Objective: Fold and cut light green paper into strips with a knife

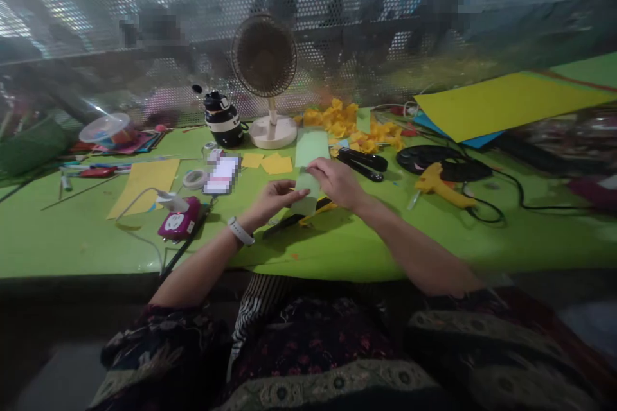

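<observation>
A strip of pale green paper point(312, 144) stretches upright between my hands, close above the table. My left hand point(276, 200), with a white watch on the wrist, pinches its lower left edge between thumb and fingers. Higher up, on the right edge, the fingers of my right hand point(337, 183) close on the same paper. Under the strip lies a dark tool with yellow parts point(289, 221), partly covered, so its kind does not show. Just beyond my right hand rests a black stapler point(361, 162). Yellow paper squares point(274, 164) lie left of the strip.
A fan point(264, 58) and a black bottle point(224, 119) stand behind. Yellow paper flowers point(337, 119) are heaped at the back. A yellow glue gun point(443, 187) with a cord lies right; a purple power socket point(180, 219), phone point(222, 174) and tape roll point(195, 171) lie left.
</observation>
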The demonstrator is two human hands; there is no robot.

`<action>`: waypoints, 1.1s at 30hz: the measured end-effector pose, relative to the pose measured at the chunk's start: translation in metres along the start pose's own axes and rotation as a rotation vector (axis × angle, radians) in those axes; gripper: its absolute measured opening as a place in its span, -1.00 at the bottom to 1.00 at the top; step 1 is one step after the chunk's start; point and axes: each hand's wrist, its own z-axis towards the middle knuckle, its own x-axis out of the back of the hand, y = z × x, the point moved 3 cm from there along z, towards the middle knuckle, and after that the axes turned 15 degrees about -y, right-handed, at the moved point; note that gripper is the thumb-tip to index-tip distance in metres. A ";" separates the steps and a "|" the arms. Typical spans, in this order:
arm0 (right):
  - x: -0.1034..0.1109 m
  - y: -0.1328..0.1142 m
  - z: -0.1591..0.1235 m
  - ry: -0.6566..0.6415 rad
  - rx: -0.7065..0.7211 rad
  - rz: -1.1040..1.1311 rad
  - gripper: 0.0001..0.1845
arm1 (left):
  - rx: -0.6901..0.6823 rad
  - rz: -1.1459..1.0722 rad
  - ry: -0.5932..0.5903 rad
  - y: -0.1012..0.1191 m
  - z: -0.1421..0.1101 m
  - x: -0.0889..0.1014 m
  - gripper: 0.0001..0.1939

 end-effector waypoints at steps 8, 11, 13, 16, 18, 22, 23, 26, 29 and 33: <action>-0.012 -0.012 0.000 -0.119 0.035 -0.010 -0.67 | 0.098 -0.055 -0.103 -0.012 0.002 -0.010 -0.61; -0.007 -0.011 0.001 -0.104 0.012 -0.008 -0.67 | 0.134 -0.062 -0.199 -0.013 -0.002 -0.015 -0.62; -0.004 -0.010 0.001 -0.100 0.007 -0.002 -0.65 | 0.146 -0.064 -0.243 -0.012 -0.004 -0.017 -0.63; 0.001 -0.011 0.001 -0.098 0.013 0.002 -0.63 | 0.156 -0.040 -0.268 -0.010 -0.007 -0.017 -0.66; 0.002 -0.013 0.000 -0.100 0.015 0.000 -0.63 | 0.155 -0.016 -0.277 -0.009 -0.008 -0.017 -0.68; 0.003 -0.016 0.000 -0.088 0.030 -0.016 -0.63 | 0.157 -0.055 -0.321 -0.010 -0.009 -0.019 -0.63; 0.004 -0.016 0.000 -0.082 0.031 -0.022 -0.63 | 0.155 -0.075 -0.329 -0.011 -0.009 -0.020 -0.61; 0.007 -0.014 0.000 -0.056 0.019 -0.028 -0.64 | 0.155 -0.104 -0.323 -0.013 -0.008 -0.021 -0.54; 0.011 -0.010 0.000 -0.029 0.001 -0.010 -0.66 | 0.176 -0.119 -0.307 -0.013 -0.007 -0.021 -0.47; 0.017 -0.008 0.000 -0.011 0.007 0.040 -0.65 | 0.183 -0.101 -0.351 -0.010 -0.010 -0.021 -0.37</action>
